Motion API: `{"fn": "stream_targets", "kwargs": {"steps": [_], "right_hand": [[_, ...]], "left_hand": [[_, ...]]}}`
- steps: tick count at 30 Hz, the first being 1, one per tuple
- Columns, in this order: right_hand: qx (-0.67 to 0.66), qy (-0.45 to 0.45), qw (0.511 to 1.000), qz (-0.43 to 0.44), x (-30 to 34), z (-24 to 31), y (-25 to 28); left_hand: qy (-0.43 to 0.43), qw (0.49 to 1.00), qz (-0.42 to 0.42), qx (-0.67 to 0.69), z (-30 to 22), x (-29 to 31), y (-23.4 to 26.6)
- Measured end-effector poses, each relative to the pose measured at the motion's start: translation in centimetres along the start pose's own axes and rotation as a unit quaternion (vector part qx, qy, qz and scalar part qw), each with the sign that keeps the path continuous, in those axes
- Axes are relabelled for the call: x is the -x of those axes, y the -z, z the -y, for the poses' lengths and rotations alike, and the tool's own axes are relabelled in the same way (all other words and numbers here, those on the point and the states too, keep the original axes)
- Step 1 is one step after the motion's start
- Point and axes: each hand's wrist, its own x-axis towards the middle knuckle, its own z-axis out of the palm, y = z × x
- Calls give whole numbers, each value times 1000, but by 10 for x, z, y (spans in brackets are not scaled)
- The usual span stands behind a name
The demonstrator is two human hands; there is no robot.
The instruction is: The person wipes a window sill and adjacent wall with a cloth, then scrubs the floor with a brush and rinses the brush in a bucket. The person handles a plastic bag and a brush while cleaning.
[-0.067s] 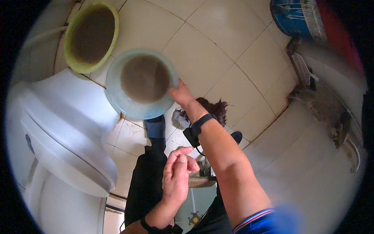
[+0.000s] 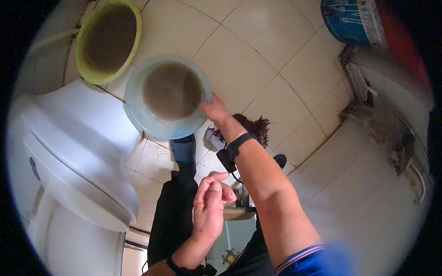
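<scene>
My right hand (image 2: 213,110) grips the right rim of a pale, translucent basin (image 2: 138,99) that holds murky grey-brown water (image 2: 172,92). The thumb shows on the rim, while the fingers underneath are hidden. Closer to me, my left hand (image 2: 212,204) hangs above my lap with its fingers loosely curled and apart, and nothing shows in it. Beneath my right forearm, a dark reddish-brown shaggy bundle (image 2: 255,130) and a greyish cloth-like piece (image 2: 214,138) lie on the floor, partly covered by the wrist. The basin stands just beyond my slippered left foot (image 2: 183,149).
A yellow-green basin (image 2: 82,57) of darker dirty water stands at the far left. The white toilet (image 2: 87,161) takes up the left side. Along the right is a pale ledge (image 2: 350,165) with grime and a dirty rag (image 2: 384,131). A blue bucket (image 2: 343,20) stands far right on beige tiles (image 2: 258,37).
</scene>
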Motion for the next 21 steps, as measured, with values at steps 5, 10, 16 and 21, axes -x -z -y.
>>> {"fn": "stream_targets", "kwargs": {"steps": [5,10,16,21], "right_hand": [[-127,-52,989,46,7,-2,7],[-218,-65,970,87,37,5,37],[-363,-45,931,17,71,12,100],[-313,-21,949,-40,63,11,169]], "left_hand": [[9,1000,-6,-23,4,1,-7],[22,1000,10,-18,6,-3,-14],[49,996,47,-63,16,5,-30],[74,992,90,-52,20,8,-34]]}}
